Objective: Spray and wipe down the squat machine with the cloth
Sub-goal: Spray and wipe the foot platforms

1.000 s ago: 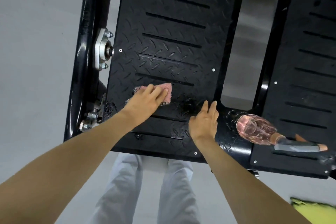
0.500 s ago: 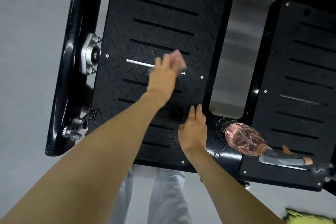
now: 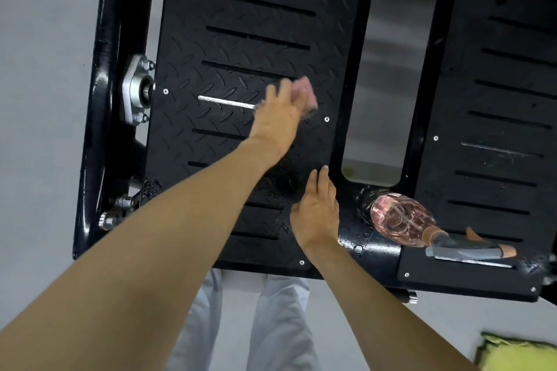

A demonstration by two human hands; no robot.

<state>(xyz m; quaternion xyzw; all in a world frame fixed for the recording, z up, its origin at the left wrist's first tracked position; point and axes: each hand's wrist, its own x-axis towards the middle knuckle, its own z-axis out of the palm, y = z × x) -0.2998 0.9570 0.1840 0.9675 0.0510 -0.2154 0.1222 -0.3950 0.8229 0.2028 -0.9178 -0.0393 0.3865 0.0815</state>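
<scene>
Pale grey floor runs under and round the black squat machine, and its left foot plate, diamond-treaded and cut with long crosswise slots, fills the middle of your view. Your left grip is stretched out over the middle of that plate with the pink cloth under its fingers. The cloth bulges out past the fingertips toward the plate's right edge. Motion blur smears both, so you cannot tell whether the fingers curl round the cloth or only press it flat. Just left of the cloth one slot glints silver. Your right grip is released, fingers straight and together, lying palm-down on the plate's lower right part. A speckled, glistening patch sits just above its fingertips. Right of the plate, on the shiny crossbar, a spray bottle of clear pink lies on its side. Its grey trigger head reaches onto the right foot plate. A silver bearing flange is bolted beside the plate's left edge. Below the plate's near edge are your light trousers, and well off to its lower right a yellow cloth lies on the floor.
</scene>
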